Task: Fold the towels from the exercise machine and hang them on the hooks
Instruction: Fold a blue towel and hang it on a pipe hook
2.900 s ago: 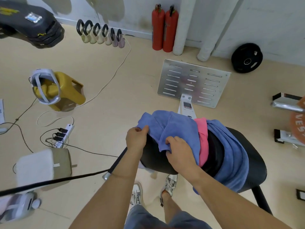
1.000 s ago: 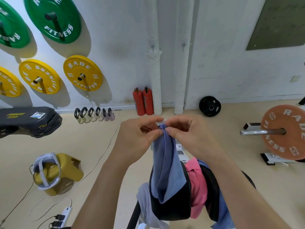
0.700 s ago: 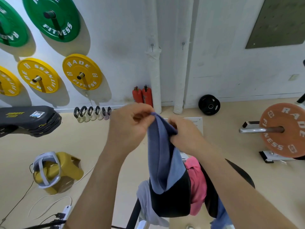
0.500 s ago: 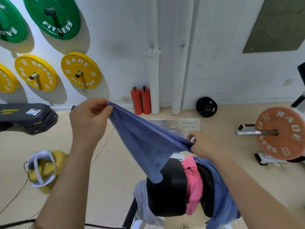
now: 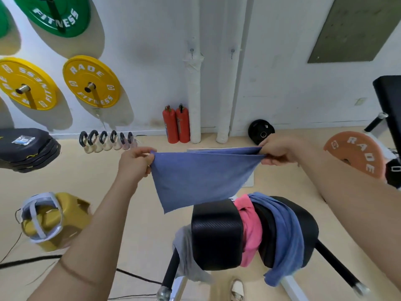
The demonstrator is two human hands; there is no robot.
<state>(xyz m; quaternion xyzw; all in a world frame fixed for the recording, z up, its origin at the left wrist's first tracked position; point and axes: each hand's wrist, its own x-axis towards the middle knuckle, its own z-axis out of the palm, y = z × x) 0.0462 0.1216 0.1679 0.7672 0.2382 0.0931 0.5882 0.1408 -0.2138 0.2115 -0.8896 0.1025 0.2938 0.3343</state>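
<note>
1. The left hand pinches one top corner of the blue towel with thumb and fingers. The right hand pinches the other end, where two edges lie one on top of the other.
2. The towel is up in the air between the two hands, pulled tight along its top. Its low corner hangs just above the black pad of the exercise machine. I cannot tell if it touches.
3. What is new: the hands are far apart and level now, much wider than a second ago. The towel is a flat sheet now, not a long hanging bunch.
4. I think this means the towel is spread out and doubled once. It looks ready for the next fold, with the hands coming back together.
5. The pink towel, the second blue towel and the grey towel lie over the pad, not folded yet.
6. Two small hooks sit high on the wall, far from the hands, with nothing on them.
</note>
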